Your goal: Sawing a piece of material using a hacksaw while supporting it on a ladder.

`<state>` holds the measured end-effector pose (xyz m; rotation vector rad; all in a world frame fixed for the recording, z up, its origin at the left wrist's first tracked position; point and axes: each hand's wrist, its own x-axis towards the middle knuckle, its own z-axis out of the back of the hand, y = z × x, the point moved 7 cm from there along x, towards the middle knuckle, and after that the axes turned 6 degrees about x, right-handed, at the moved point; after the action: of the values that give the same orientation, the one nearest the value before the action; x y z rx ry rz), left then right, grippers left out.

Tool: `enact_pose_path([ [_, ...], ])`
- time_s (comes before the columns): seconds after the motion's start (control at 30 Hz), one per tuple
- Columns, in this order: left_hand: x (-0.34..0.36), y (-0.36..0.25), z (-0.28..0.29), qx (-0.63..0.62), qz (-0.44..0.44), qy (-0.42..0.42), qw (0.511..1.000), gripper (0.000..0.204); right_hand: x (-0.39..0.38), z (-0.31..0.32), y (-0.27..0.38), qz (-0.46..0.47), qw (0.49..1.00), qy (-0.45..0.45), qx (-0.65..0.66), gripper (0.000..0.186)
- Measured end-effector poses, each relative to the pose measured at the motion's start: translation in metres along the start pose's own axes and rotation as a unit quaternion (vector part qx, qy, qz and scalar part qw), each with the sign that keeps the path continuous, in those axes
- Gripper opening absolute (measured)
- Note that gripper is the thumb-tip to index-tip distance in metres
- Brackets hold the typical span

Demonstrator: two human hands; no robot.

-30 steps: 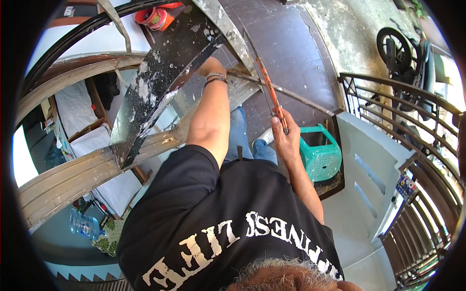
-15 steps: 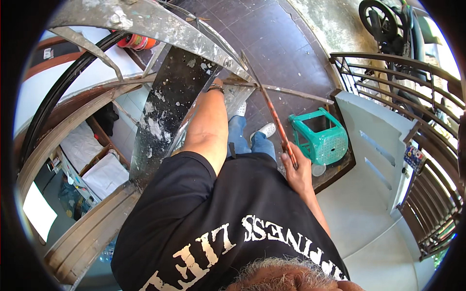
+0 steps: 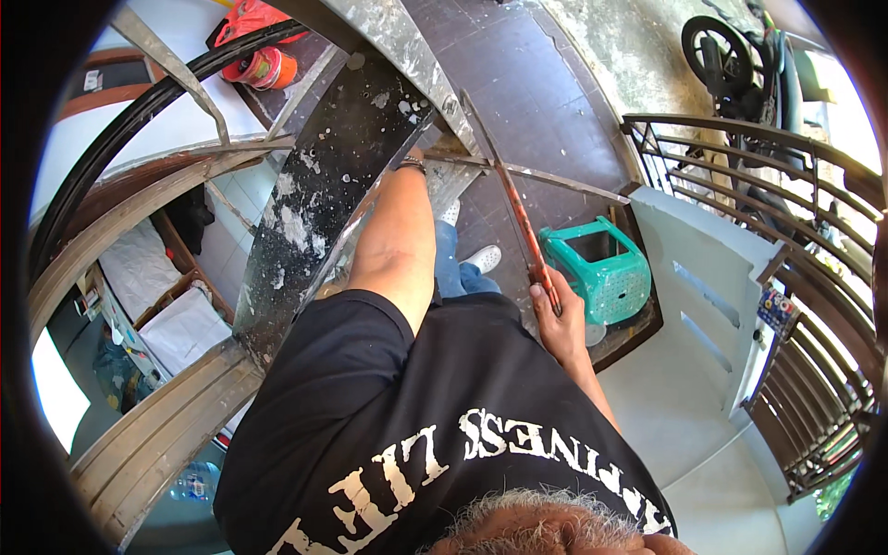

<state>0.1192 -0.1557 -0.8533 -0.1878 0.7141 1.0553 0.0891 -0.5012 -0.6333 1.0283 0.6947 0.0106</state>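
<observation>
Saw point(image 3: 520, 215), slim and orange-red along its near length, is in our right hand point(image 3: 562, 324), whose fingers are closed around the near end. It points away from us, its grey far end beside the lower end of a paint-spotted metal rail point(image 3: 398, 46). A second ago a thin metal bar point(image 3: 564, 180) crossed it, as we see it, partway along the orange; now the crossing lies about where the orange begins. So the saw sits further back toward us, with more of its orange length on our side of that bar. Since half a second ago it has hardly moved. Whether its edge touches the bar or the rail, we cannot tell.

Our left arm reaches forward along the right edge of a black, paint-splashed board point(image 3: 314, 176). The left hand point(image 3: 423, 143) is at that board's far right corner, near the rail, and has stayed about there. It is partly hidden, so we cannot tell whether it grips anything.

Beyond our right hand, near its knuckles, a green plastic stool point(image 3: 615, 287) lies on its side. Further out spread the dark floor tiles point(image 3: 546, 92), with a red bucket point(image 3: 268, 69) at the far left and a motorbike point(image 3: 717, 60) past the railing point(image 3: 721, 129).
</observation>
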Motion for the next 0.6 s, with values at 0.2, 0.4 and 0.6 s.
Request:
enact_pose_path([
  [0.2, 0.018, 0.005, -0.008, -0.278, 0.050, -0.069, 0.957, 0.041, 0.026, 0.008, -0.017, -0.016, 0.998, -0.008, 0.061, 0.034],
  [0.4, 0.077, 0.023, -0.047, -0.474, 0.148, -0.214, 0.841, 0.042, 0.028, 0.001, 0.011, 0.048, 0.999, -0.010, 0.024, 0.032],
  [0.6, 0.075, -0.011, -0.024, 0.108, -0.063, -0.027, 0.992, 0.031, 0.031, 0.009, 0.008, 0.002, 0.991, 0.002, 0.134, 0.034],
])
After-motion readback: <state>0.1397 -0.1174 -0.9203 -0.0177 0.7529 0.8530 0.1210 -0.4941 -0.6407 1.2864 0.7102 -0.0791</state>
